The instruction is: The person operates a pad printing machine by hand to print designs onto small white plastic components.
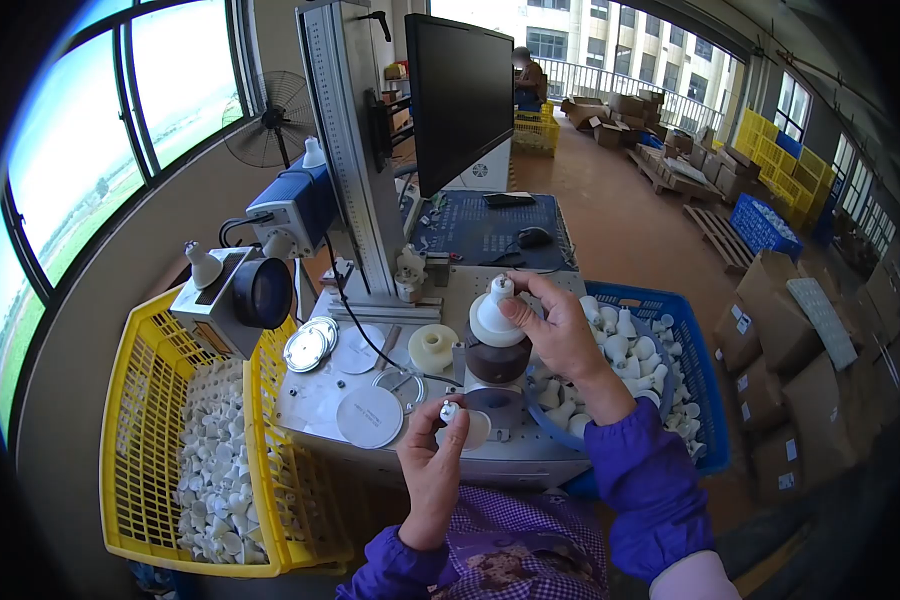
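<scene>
- Clock face laid over the view, and right by the hub, a touch toward 3 o'clock, here's the white bulb-shaped part (pixel 494 322), neck up, sitting over a dark round holder (pixel 497 363).
- The right hand (pixel 558 330) has it! Thumb and fingers are closed around the upper part, coming in from 4 o'clock.
- Down at 6 o'clock, the left hand (pixel 432 480) is nearly closed, thumb and forefinger pinching a small white piece (pixel 449 411) with metal at its tip.
- Between hub and 7 o'clock, a cream-coloured ring (pixel 432 349) lies flat on the worktop (pixel 315 410); farther out that way, a pale disc (pixel 370 417).
- Over at 9 o'clock, a boxy device (pixel 215 305) shows its big dark lens (pixel 262 293), with another white part (pixel 203 266) standing on top.
- Swing to 8 o'clock: a yellow basket (pixel 135 440) loaded with white parts (pixel 215 480).
- Between 3 and 4, a blue basket (pixel 712 415) packed with more, just beside the right hand.
- Up at 12, a dark monitor (pixel 462 100); toward 2, a computer mouse (pixel 533 238) on a blue mat (pixel 470 225).
- And way back, between 12 and 1, a person (pixel 530 82) near yellow crates (pixel 536 133).
</scene>
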Tool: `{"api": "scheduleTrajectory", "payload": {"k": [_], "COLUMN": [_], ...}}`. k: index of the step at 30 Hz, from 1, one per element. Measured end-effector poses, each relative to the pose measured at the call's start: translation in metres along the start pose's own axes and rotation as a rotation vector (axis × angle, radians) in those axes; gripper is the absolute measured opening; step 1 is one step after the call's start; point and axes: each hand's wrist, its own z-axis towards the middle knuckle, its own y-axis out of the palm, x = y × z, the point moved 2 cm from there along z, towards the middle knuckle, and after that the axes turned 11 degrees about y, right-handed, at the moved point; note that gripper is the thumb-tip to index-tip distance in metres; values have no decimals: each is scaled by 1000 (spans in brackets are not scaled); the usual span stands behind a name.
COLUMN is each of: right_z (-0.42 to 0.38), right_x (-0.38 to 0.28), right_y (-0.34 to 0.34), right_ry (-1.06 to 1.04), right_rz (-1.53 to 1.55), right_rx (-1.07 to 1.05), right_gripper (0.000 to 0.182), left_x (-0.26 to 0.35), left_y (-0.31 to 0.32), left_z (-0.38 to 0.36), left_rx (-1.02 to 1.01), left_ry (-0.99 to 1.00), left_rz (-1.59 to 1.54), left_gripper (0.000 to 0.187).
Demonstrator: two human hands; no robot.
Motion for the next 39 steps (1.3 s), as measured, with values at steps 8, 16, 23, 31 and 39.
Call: {"api": "scheduleTrajectory", "payload": {"k": [8,16,23,31,39], "right_z": [8,-15,-50,-52,-72], "right_x": [7,40,99,110,72], "right_y": [-5,-62,-50,-44,-51], "right_ry": [67,215,128,75,407], "right_rz": [165,-101,-793,-868,-399], "right_rx": [-144,99,25,7,50], "right_gripper": [39,24,26,21,22], "left_x": [-3,-4,-19,-12,-15], "left_y": [2,-10,-7,-10,-10], "left_z": [-7,-19,-34,-38,-41], "left_rx": [-31,24,-24,-4,-35], "left_ry": [-13,-106,-172,-179,-199], "left_rz": [12,-18,-15,-12,-1], "left_gripper": [18,17,16,16,15]}}
